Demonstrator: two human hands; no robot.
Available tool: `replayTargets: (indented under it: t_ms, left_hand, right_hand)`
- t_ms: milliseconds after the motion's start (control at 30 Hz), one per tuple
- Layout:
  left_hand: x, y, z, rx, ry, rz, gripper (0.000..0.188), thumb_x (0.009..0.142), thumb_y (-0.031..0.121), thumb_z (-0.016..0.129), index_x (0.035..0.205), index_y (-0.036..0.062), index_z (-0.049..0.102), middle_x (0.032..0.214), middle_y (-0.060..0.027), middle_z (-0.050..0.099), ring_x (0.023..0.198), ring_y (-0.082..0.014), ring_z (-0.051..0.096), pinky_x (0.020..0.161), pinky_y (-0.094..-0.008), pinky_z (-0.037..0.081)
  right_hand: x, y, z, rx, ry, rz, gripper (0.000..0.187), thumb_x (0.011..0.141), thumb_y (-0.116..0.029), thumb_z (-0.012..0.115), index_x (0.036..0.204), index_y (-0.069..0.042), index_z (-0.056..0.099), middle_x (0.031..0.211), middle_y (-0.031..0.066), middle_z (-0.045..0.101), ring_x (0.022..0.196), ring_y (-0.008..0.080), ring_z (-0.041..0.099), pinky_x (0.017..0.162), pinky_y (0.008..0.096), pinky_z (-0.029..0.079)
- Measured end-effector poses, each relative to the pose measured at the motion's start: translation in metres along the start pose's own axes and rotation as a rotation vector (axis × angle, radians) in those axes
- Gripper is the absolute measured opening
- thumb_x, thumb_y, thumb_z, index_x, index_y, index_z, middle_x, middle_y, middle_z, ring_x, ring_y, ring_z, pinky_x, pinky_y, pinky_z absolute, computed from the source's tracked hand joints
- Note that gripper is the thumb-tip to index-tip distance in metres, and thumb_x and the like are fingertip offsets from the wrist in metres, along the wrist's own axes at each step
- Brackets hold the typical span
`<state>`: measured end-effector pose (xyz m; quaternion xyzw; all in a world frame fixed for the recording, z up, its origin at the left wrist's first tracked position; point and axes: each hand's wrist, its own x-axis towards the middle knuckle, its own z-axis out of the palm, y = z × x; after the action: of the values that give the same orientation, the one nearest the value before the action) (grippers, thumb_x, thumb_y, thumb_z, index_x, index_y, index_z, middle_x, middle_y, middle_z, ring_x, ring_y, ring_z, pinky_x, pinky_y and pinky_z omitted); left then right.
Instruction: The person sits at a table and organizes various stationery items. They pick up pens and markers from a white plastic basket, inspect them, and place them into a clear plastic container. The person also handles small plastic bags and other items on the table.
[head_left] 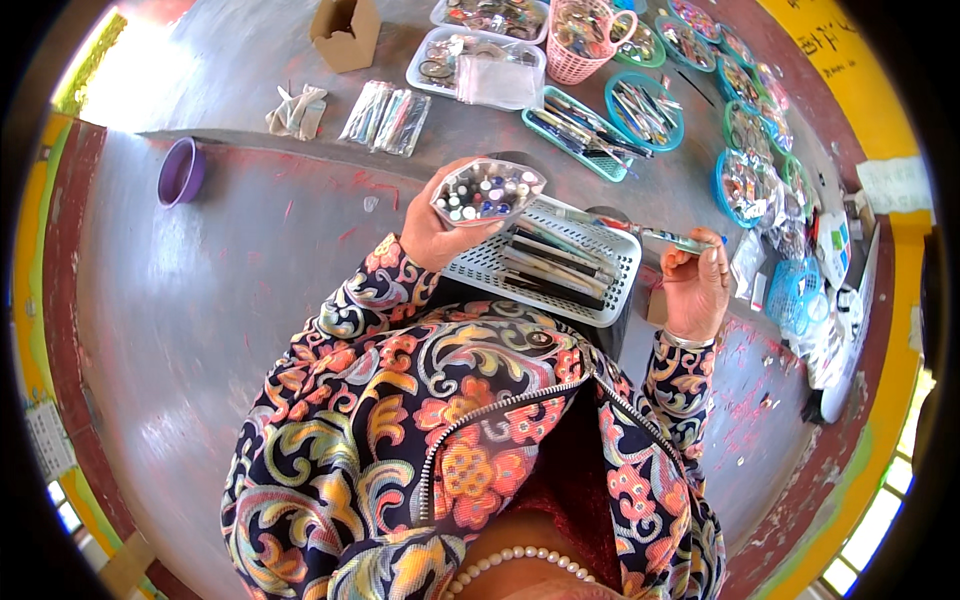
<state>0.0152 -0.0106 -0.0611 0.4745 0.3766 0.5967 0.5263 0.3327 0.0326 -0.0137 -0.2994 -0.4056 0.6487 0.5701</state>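
to the left of the right grip (697,290), closed in a fingertip pinch on its end, a slim greenish plastic pen (672,238) points lengthwise toward the left grip (436,222), curled round a clear plastic bag (521,211) of end-on pens (487,192).

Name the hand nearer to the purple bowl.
Left. The left hand is to the right of the purple bowl; the right hand is much farther right, past the white basket.

Head-worn fisheye view, facing downward
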Motion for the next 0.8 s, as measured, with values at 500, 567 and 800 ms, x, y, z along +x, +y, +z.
replayTargets:
  t_ms: [500,567,800]
  left_hand:
    - [0.0,-0.009,0.0,0.044,0.085,-0.013,0.068,0.072,-0.001,0.074,0.131,-0.0004,0.039,0.121,-0.0092,0.055,0.11,-0.0146,0.055,0.094,-0.03,0.045]
    - [-0.001,-0.01,0.0,0.049,0.103,-0.02,0.068,0.072,-0.001,0.074,0.131,-0.0005,0.039,0.12,-0.0091,0.056,0.11,-0.0143,0.055,0.094,-0.0297,0.045]
    - [-0.003,-0.006,0.002,0.078,0.117,-0.003,0.067,0.072,-0.001,0.074,0.13,-0.0011,0.041,0.121,-0.0091,0.056,0.11,-0.0144,0.055,0.094,-0.0292,0.045]
  right_hand:
    - [-0.007,0.016,0.018,0.235,-0.101,0.121,0.028,0.086,-0.013,0.066,0.106,0.002,0.055,0.08,0.0091,0.064,0.07,0.019,0.062,0.06,0.0285,0.049]
    - [-0.008,0.014,0.01,0.291,-0.098,0.105,0.028,0.085,-0.015,0.066,0.104,0.002,0.055,0.078,0.0085,0.063,0.068,0.0181,0.06,0.057,0.028,0.046]
    - [-0.006,0.017,0.004,0.316,-0.063,0.077,0.029,0.086,-0.026,0.066,0.096,-0.001,0.056,0.07,0.0086,0.056,0.062,0.0177,0.053,0.054,0.0277,0.041]
